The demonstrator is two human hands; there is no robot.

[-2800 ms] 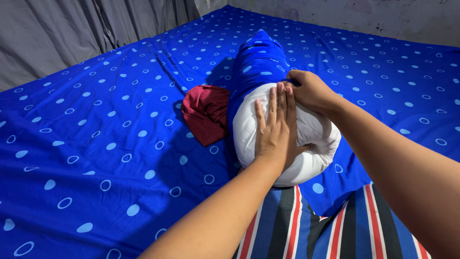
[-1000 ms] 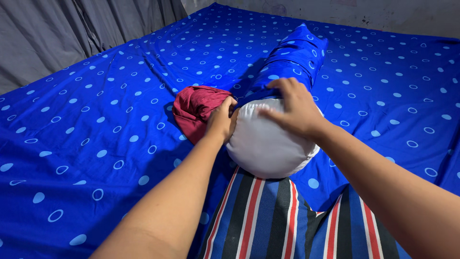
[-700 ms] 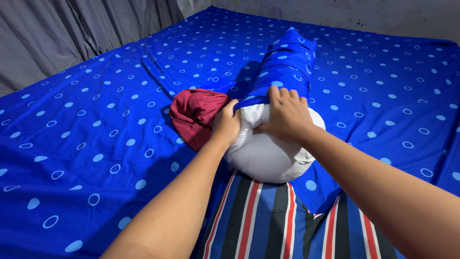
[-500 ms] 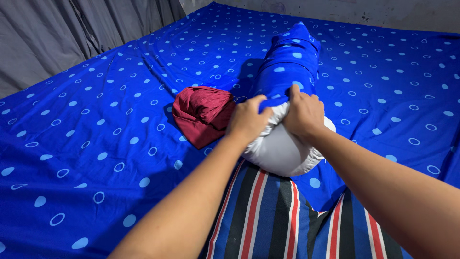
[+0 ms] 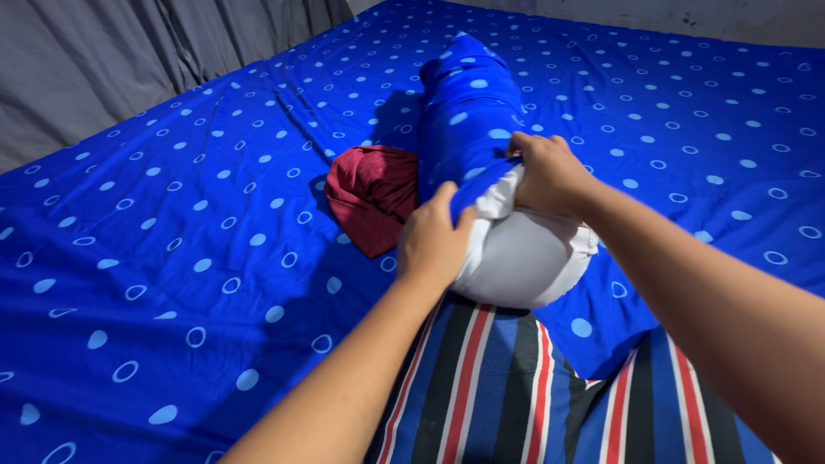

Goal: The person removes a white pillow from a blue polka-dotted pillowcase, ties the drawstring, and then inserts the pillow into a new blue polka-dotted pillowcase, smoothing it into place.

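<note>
We see a long white bolster (image 5: 524,253) lying lengthwise down the middle of the bed (image 5: 172,249), its far part already inside a blue spotted cover (image 5: 468,112) that matches the sheet, its near rounded end still bare. Our left hand (image 5: 432,243) is clamped on the cover's open edge at the bolster's left side, fingers curled into the cloth. Our right hand (image 5: 550,172) is closed on the same edge at the top, bunching blue fabric against the white stuffing. Gripping two places on the rim keeps the opening stretched wide over the fat end. The bare end rests against striped cloth (image 5: 507,387) at the bed's near edge, which braces it. A crumpled dark red cloth (image 5: 369,193) lies just beside the bolster on its left, apart from both hands.
</note>
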